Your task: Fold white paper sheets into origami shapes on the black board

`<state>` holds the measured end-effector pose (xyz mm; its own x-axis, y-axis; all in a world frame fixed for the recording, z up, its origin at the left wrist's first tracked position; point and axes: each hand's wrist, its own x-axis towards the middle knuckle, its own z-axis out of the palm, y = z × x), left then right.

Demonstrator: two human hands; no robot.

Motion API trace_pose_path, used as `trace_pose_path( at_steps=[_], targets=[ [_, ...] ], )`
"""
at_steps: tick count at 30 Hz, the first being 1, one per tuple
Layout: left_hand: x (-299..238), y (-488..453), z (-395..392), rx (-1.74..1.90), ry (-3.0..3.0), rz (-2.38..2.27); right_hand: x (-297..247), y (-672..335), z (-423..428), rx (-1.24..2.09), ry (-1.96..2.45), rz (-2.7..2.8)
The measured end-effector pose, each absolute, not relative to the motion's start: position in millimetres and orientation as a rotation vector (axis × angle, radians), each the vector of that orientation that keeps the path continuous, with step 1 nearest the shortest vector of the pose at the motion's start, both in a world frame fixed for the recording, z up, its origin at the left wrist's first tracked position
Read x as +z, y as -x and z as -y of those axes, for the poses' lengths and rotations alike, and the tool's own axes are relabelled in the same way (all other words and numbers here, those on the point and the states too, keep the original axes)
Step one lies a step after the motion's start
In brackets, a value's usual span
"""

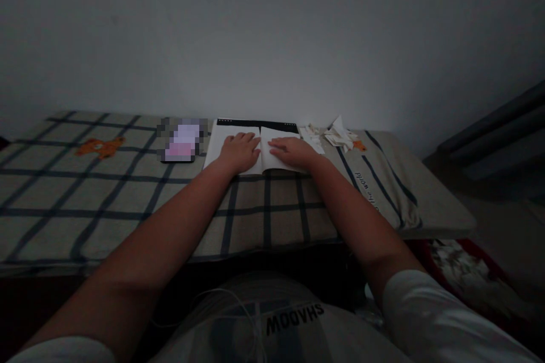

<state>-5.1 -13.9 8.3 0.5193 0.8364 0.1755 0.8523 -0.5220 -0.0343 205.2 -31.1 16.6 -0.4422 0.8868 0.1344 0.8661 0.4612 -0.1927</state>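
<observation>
White paper with an upright crease or fold near its middle lies on a cloth-covered table. It spreads out like an open booklet, and along its far side shows a black strip with small pale marks at both ends. My left hand rests flat on the left half, fingers spread and thumb near the crease. On the right half lies my right hand, fingers stretched toward the crease. Both hands press on the paper, and neither grips anything I can see.
A phone with a lit, blurred-out screen lies to the left. Folded or torn paper pieces are heaped at the right. The checked tablecloth meets a bare wall. Below right, a red container holds paper scraps.
</observation>
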Motion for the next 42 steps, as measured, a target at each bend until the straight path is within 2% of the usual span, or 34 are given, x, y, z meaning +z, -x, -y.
trace_pose_path(
  at_steps=[11, 18, 42],
  targets=[
    [-0.3, 8.2, 4.9, -0.205, 2.769, 1.447, 7.3, -196.7, 24.0, 0.007, 1.506, 2.461],
    [-3.3, 4.4, 2.1, -0.148, 2.802, 1.509, -8.6, -191.9, 15.2, 0.185, 1.633, 2.54],
    [-2.6, -8.9, 14.0, -0.192, 2.701, 1.647, -13.1, -190.2, 17.8, 0.135, 1.682, 2.487]
  ],
)
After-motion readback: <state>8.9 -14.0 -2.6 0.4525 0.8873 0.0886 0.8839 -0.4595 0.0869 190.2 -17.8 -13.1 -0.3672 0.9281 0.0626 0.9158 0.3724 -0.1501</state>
